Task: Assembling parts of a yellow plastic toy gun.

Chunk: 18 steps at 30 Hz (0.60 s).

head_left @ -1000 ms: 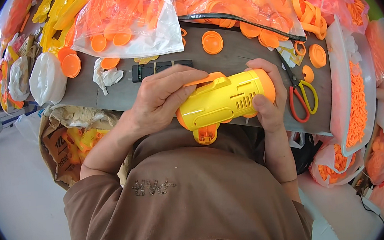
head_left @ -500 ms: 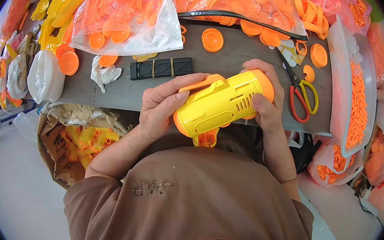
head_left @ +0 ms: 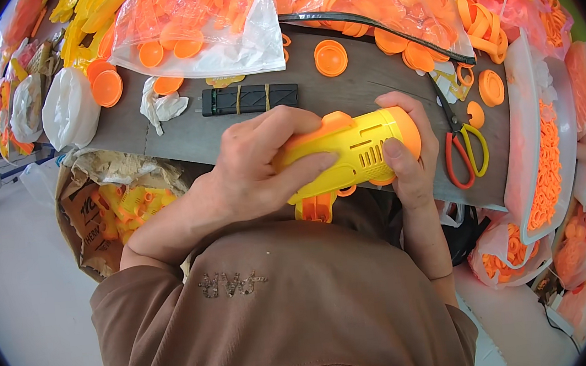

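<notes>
Both hands hold a yellow plastic cylinder-shaped toy body (head_left: 343,153) above my lap, close to the table's near edge. My left hand (head_left: 262,159) wraps over its left end, thumb lying along the yellow side and fingers on the orange strip (head_left: 329,123) on top. That grip hides the left end. Around the right end, with its orange cap (head_left: 407,134), my right hand (head_left: 413,159) is closed, thumb pressed near the slotted vents. An orange hinged piece (head_left: 317,209) hangs from the underside.
On the grey table (head_left: 192,140) lie a black banded bar (head_left: 248,99), orange round caps (head_left: 330,58) and red-and-yellow-handled scissors (head_left: 462,144). Clear bags of orange parts (head_left: 197,21) line the back. A bin of small orange rings (head_left: 546,156) stands right, a paper sack of yellow parts (head_left: 132,211) left.
My left hand has shifted right and over the toy body's left end, its thumb now across the side. The right hand keeps its hold nearly unchanged.
</notes>
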Available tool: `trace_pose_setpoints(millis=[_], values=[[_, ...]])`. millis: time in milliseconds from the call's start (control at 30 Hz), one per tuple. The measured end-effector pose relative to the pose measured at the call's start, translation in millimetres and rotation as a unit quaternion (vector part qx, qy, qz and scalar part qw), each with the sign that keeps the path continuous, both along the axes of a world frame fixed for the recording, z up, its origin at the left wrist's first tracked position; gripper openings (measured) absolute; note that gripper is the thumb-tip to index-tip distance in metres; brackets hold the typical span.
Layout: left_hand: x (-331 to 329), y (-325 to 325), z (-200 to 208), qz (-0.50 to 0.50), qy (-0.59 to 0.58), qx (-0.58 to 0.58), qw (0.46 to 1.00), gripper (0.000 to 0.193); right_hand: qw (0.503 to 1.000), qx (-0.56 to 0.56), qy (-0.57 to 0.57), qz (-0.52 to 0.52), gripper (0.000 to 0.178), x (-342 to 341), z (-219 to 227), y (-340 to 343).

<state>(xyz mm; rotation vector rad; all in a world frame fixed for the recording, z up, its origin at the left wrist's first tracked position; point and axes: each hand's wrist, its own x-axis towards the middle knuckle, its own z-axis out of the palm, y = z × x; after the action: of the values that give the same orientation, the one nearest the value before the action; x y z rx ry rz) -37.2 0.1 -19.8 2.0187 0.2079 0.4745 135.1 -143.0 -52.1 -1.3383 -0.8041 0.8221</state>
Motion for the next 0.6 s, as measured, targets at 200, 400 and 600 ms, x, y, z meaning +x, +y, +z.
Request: trace_pose_setpoints(millis=[200,400,600], values=[[14.9,-12.9,9.5,-0.016,0.102,0.206,0.973,0.083,0.998,-0.001,-0.063,-0.01,0.051,-4.3,6.7,-5.1],[13.1,-14.7,-13.9,-0.02,0.026,0.234,0.972,0.079,0.994,-0.009,-0.106,-0.018,0.051,-8.6,-1.8,-10.4],[14.6,-18.7,-24.1,0.004,0.011,0.211,0.977,0.075,0.993,0.011,-0.116,-0.025,0.049,-5.5,-8.8,-11.4]])
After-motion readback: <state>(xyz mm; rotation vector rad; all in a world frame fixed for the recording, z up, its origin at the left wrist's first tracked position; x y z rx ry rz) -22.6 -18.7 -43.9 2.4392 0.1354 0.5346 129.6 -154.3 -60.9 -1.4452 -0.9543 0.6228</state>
